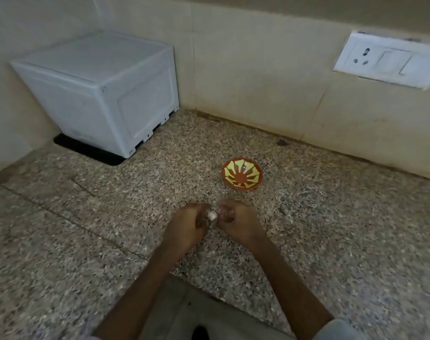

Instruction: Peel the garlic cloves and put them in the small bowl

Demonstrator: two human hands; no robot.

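Observation:
My left hand and my right hand meet just above the speckled stone counter, fingers curled toward each other. Between them sits a small whitish piece of garlic, gripped by both hands; the picture is blurred there, so I cannot tell how much skin is on it. The small bowl, orange-brown with a yellow leaf pattern, stands on the counter a short way beyond my right hand. Nothing shows inside the bowl.
A white box-shaped appliance stands in the far left corner on a black mat. A white wall socket and switch plate is on the tiled wall at the upper right. The counter's near edge runs under my forearms.

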